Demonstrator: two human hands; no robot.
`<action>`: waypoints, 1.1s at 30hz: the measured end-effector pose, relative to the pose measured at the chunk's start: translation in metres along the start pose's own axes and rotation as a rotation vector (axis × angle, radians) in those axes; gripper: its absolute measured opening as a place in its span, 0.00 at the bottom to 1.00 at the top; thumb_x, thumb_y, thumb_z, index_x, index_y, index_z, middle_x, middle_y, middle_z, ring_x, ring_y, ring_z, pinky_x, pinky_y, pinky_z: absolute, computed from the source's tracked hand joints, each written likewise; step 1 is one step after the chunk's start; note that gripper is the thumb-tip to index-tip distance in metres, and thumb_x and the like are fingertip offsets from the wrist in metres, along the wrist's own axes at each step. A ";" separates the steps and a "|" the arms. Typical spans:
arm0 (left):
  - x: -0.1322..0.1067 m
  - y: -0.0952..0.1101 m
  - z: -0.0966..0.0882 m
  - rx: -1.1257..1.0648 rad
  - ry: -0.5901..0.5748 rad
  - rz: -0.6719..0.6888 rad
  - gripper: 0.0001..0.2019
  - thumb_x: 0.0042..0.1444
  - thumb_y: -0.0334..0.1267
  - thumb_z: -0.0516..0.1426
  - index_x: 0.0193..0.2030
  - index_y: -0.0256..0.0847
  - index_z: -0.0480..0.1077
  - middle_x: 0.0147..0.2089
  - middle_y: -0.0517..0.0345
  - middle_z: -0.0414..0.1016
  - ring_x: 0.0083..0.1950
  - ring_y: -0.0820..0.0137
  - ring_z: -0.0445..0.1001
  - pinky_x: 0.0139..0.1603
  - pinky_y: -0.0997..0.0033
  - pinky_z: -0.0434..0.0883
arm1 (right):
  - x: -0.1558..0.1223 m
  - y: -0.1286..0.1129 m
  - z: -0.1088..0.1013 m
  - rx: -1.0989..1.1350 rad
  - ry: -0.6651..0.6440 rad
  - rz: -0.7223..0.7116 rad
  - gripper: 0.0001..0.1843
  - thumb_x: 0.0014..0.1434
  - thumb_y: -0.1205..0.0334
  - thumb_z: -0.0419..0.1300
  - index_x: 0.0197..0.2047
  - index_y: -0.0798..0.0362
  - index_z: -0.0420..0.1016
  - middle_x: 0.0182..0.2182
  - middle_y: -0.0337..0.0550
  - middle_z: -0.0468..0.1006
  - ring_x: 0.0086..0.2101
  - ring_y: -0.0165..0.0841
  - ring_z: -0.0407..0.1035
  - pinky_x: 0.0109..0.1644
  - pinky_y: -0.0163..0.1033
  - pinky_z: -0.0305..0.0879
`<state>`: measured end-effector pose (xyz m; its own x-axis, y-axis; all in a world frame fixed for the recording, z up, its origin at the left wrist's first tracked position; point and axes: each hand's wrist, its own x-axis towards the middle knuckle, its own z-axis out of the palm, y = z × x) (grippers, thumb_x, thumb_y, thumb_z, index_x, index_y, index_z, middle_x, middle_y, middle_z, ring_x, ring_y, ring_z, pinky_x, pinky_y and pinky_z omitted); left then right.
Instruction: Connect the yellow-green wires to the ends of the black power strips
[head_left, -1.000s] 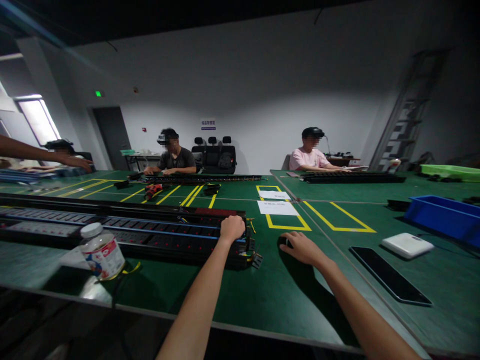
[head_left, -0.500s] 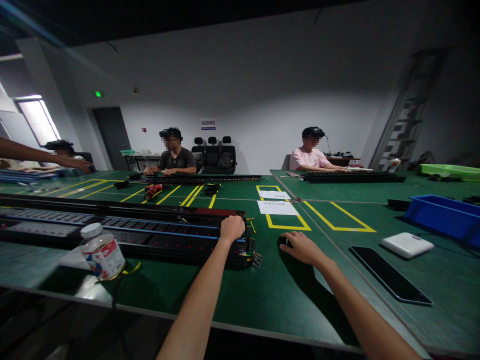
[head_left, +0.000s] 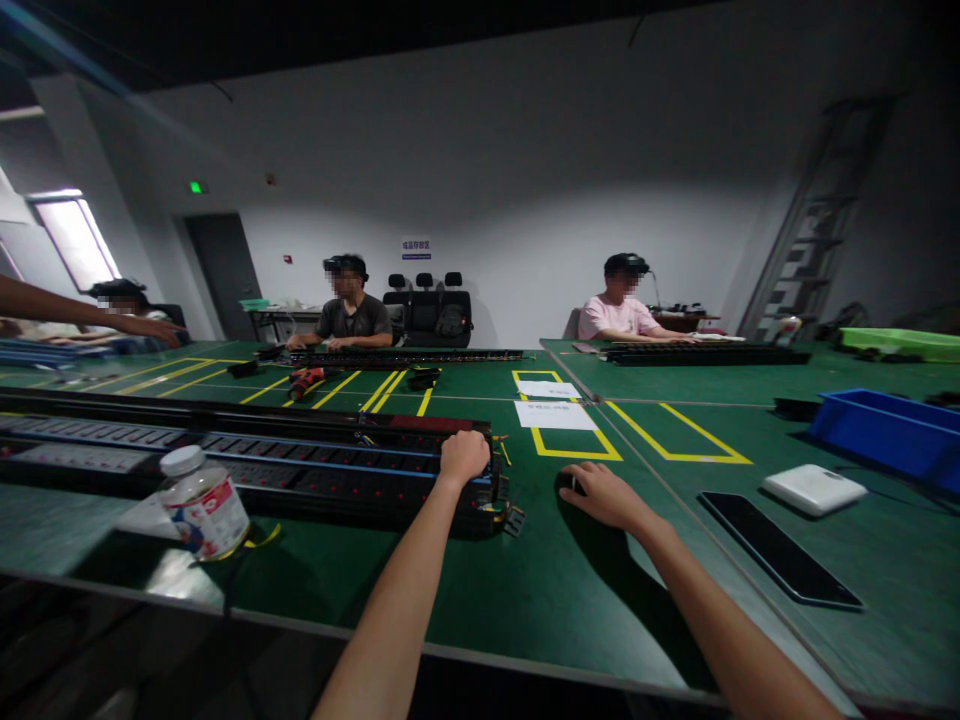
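In the head view, my left hand (head_left: 465, 457) is closed over the right end of a long black slatted assembly (head_left: 322, 478), which has blue strips and small red marks. What its fingers grip, if anything, is hidden beneath them. Loose wires and a small dark bracket (head_left: 514, 521) stick out at that end. To the right, my right hand (head_left: 600, 493) hovers low over or rests on the green table (head_left: 517, 590), fingers stretched forward and thumb apart, with a dark shadow below. Nothing can be made out in it.
A clear jar with a white lid (head_left: 204, 505) stands front left. A phone (head_left: 780, 550), a white device (head_left: 814, 490) and a blue bin (head_left: 892, 435) lie right. Paper sheets (head_left: 555, 415) and a red power drill (head_left: 306, 383) are farther back. Co-workers sit across; another person's arm (head_left: 90, 310) reaches in left.
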<state>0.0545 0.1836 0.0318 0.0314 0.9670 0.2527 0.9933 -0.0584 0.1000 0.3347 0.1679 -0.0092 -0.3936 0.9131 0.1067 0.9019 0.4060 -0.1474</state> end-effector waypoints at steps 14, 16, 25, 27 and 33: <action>-0.001 0.000 -0.002 -0.002 -0.012 0.008 0.21 0.67 0.38 0.45 0.48 0.41 0.80 0.47 0.43 0.82 0.49 0.56 0.81 0.52 0.58 0.75 | -0.001 -0.001 -0.001 0.012 0.006 0.016 0.25 0.67 0.50 0.56 0.61 0.54 0.73 0.53 0.59 0.76 0.53 0.48 0.69 0.56 0.48 0.64; -0.001 0.000 -0.002 0.002 -0.017 0.006 0.21 0.67 0.38 0.45 0.48 0.41 0.80 0.47 0.43 0.82 0.49 0.56 0.81 0.52 0.58 0.75 | -0.001 -0.001 -0.002 0.014 0.005 0.021 0.25 0.67 0.50 0.56 0.61 0.54 0.73 0.54 0.58 0.76 0.53 0.48 0.69 0.56 0.48 0.64; 0.000 0.001 -0.001 -0.010 0.003 0.003 0.21 0.66 0.38 0.46 0.47 0.40 0.81 0.46 0.42 0.82 0.49 0.55 0.81 0.52 0.56 0.76 | -0.002 -0.003 -0.003 0.011 0.005 0.014 0.25 0.66 0.50 0.56 0.61 0.54 0.74 0.52 0.59 0.77 0.53 0.49 0.70 0.56 0.49 0.64; 0.000 0.000 -0.001 -0.012 0.004 0.002 0.21 0.66 0.38 0.46 0.46 0.40 0.81 0.46 0.42 0.83 0.49 0.55 0.82 0.52 0.57 0.76 | -0.002 -0.003 -0.003 0.015 0.007 0.015 0.25 0.66 0.49 0.56 0.61 0.53 0.74 0.53 0.59 0.77 0.54 0.48 0.70 0.56 0.49 0.64; -0.001 0.000 -0.001 -0.017 -0.001 0.004 0.21 0.66 0.38 0.46 0.47 0.40 0.80 0.47 0.43 0.82 0.49 0.57 0.81 0.53 0.59 0.75 | -0.002 -0.002 -0.003 0.006 -0.001 0.017 0.25 0.67 0.50 0.56 0.61 0.54 0.73 0.53 0.58 0.76 0.54 0.47 0.69 0.57 0.48 0.64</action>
<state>0.0547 0.1827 0.0329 0.0358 0.9671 0.2520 0.9911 -0.0666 0.1148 0.3339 0.1651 -0.0057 -0.3788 0.9197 0.1029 0.9072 0.3910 -0.1550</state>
